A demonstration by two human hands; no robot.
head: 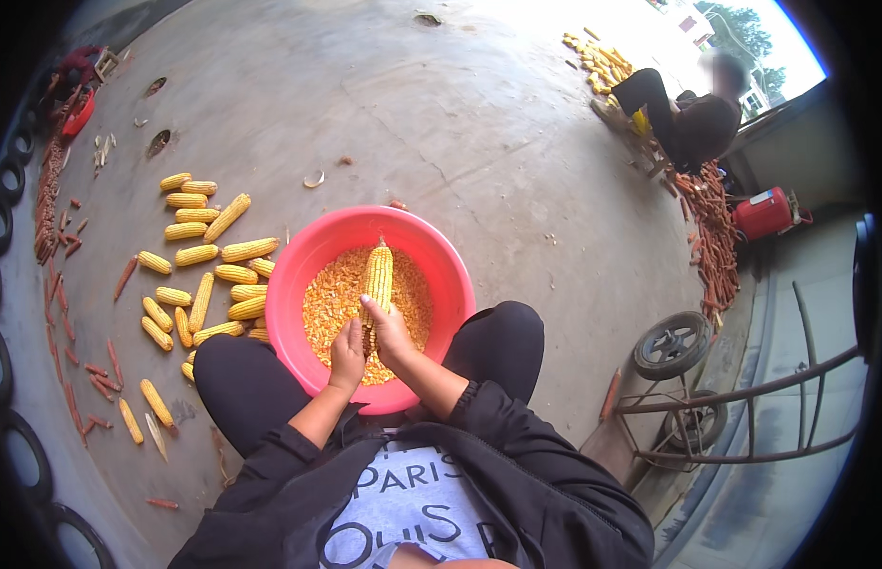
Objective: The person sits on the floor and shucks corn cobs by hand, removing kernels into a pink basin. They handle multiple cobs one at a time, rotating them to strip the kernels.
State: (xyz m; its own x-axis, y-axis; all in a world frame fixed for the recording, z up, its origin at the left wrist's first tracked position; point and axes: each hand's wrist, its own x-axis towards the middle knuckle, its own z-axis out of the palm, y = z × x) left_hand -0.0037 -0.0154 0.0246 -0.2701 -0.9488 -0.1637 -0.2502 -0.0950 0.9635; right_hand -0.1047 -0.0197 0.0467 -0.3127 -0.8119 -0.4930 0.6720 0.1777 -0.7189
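My right hand (pixel 391 333) grips a yellow ear of corn (pixel 378 274), its tip end pointing away from me. My left hand (pixel 348 353) presses against the side of the ear near its lower end, where kernels are gone and dark cob shows. Some left fingers are hidden. Both hands are over a pink plastic basin (pixel 461 277), which sits between my knees. Loose corn kernels (pixel 327 302) cover the basin's bottom.
Several whole ears (pixel 195 254) lie on the concrete floor to the left, with bare red cobs (pixel 103 384) beyond. A hand cart (pixel 740 409) stands at right. Far right, a seated person (pixel 697 128) is beside a cob heap (pixel 711 242) and a red canister (pixel 764 213). Another person (pixel 78 67) is far left.
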